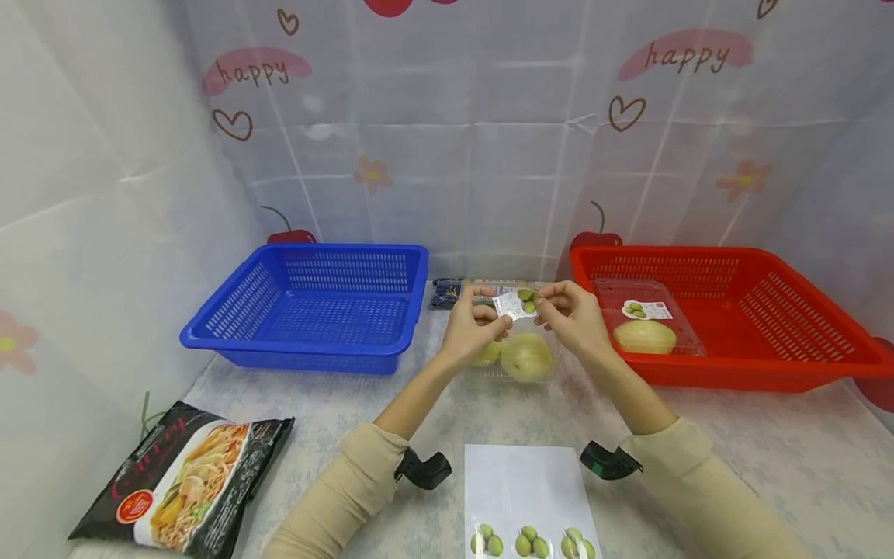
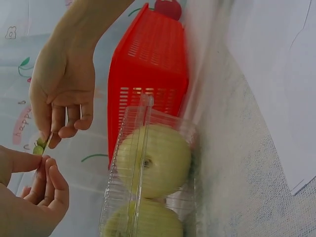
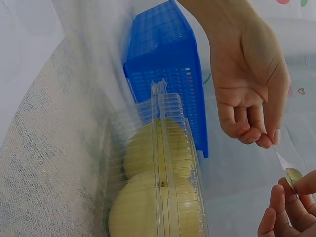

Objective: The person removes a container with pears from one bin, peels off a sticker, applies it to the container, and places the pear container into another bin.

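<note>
Above a clear plastic clamshell box [image 1: 482, 374], both hands hold a small white label sticker [image 1: 508, 306] printed with green fruit. My left hand [image 1: 469, 330] pinches its left end between thumb and fingers, while my right hand [image 1: 574, 317] pinches the end with the fruit picture. Seen from the left wrist, the sticker [image 2: 39, 146] is nearly edge-on between the fingertips. Inside the lidded box lie two pale green melons, one melon [image 2: 157, 160] showing well in that view. Near me on the table is a white sticker sheet [image 1: 524, 481] with several fruit labels along its lower edge.
A blue basket [image 1: 401, 341] stands at back left. The red basket [image 1: 740, 373] at back right holds a labelled clear box [image 1: 687, 330] with a melon [image 1: 644, 337]. A black noodle packet [image 1: 188, 477] lies front left; another packet [image 1: 447, 292] lies behind the middle box.
</note>
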Demonstrator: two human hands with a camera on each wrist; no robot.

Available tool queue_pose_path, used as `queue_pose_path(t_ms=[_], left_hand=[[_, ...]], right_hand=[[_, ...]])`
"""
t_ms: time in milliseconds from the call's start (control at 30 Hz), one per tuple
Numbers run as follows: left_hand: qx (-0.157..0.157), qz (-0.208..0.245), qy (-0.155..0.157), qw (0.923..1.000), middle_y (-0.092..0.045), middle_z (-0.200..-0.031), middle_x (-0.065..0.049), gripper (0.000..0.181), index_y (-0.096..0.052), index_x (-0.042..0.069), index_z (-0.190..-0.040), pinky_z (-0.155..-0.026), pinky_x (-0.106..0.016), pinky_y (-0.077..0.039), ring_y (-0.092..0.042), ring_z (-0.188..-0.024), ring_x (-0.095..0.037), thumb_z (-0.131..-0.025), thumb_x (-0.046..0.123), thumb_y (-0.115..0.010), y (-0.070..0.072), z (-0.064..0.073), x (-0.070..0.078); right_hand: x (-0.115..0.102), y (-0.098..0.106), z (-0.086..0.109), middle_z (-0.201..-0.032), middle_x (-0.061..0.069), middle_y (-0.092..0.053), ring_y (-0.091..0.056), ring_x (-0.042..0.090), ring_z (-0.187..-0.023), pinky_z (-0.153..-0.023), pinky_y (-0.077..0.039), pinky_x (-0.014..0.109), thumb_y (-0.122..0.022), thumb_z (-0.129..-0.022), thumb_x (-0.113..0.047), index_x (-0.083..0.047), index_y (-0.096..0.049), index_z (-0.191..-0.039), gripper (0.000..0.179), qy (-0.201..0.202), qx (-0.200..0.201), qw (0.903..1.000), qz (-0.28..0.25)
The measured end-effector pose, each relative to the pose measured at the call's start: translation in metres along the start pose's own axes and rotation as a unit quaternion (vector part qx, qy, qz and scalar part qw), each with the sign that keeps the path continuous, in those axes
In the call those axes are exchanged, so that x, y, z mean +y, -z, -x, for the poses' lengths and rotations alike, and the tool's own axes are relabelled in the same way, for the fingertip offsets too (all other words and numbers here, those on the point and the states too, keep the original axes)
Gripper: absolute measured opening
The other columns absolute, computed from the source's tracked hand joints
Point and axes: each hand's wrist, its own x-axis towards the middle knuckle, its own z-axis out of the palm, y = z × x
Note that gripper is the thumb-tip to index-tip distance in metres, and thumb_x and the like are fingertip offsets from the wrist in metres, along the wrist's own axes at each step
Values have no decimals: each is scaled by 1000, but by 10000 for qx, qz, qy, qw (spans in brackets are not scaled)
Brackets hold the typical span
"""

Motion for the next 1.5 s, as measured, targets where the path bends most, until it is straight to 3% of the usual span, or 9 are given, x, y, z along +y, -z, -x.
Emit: queue_pose_path(t_ms=[133,300,600,833,1033,1133,1200,1300,1500], left_hand=[[167,-235,-144,9995,-67,-81,-25,40,-44,-3,-121,-60,-26,-51,-64,-70,-36,-86,-1,-64,0,0,-1],[-57,-915,-453,9948,-70,-79,-19,29,-50,-1,-113,-58,-21,-49,-66,-69,-32,-88,2,-62,-1,0,-3],[330,-2347,-964,9667,-70,-87,-11,7,-63,3,-83,-60,-20,-50,-66,-72,-24,-83,8,-69,-3,-1,-6],[189,-2408,-947,9658,-69,-80,-10,11,-63,2,-82,-60,-18,-48,-65,-70,-22,-79,4,-73,-2,-4,-10],[0,-2460,-1038,9637,-66,-72,-10,10,-63,1,-84,-58,-16,-45,-61,-64,-18,-78,-3,-70,0,-9,-14],[-139,-2569,-1026,9609,-67,-72,-10,9,-65,1,-86,-58,-17,-46,-62,-64,-19,-79,-4,-68,2,-10,-15],[-259,-2575,-946,9613,-68,-75,-11,11,-68,0,-90,-59,-17,-47,-63,-66,-20,-80,-4,-66,4,-11,-17],[-398,-2548,-798,9629,-69,-78,-13,17,-69,-2,-98,-61,-19,-49,-65,-70,-22,-82,-5,-65,6,-11,-19],[-454,-2480,-610,9658,-69,-80,-12,25,-68,-2,-107,-64,-21,-50,-65,-72,-22,-83,-4,-64,8,-10,-22]], right_hand=[[1,1,0,-87,24,-66,-63,5,-61,-62,-54,24,-57,-90,-6,10,-54,-101,20,-178,19,9998,-17],[-3,-1,-1,-88,23,-64,-60,6,-61,-60,-53,21,-56,-92,-4,10,-54,-102,18,-55,43,9998,-199],[-6,-1,-10,-95,27,-63,-54,19,-58,-59,-52,25,-51,-94,-2,7,-56,-107,17,216,-386,9990,117],[7,-6,-15,-95,28,-63,-54,19,-58,-60,-53,28,-53,-93,1,8,-54,-110,19,230,-792,9964,172],[13,-14,-13,-81,24,-62,-55,13,-61,-57,-48,19,-59,-87,4,5,-46,-92,15,110,-474,9986,216],[16,-17,-12,-80,22,-64,-58,17,-66,-58,-46,16,-61,-85,6,5,-52,-85,9,281,-386,9974,536],[19,-18,-10,-84,20,-65,-61,21,-70,-60,-47,18,-62,-83,7,5,-60,-89,6,420,-464,9946,823],[22,-20,-7,-93,20,-65,-62,28,-76,-63,-52,27,-64,-81,6,2,-67,-102,22,553,-723,9885,1206],[23,-22,-1,-106,21,-61,-61,34,-87,-72,-54,44,-73,-76,0,5,-63,-116,42,800,-1089,9732,1860]])
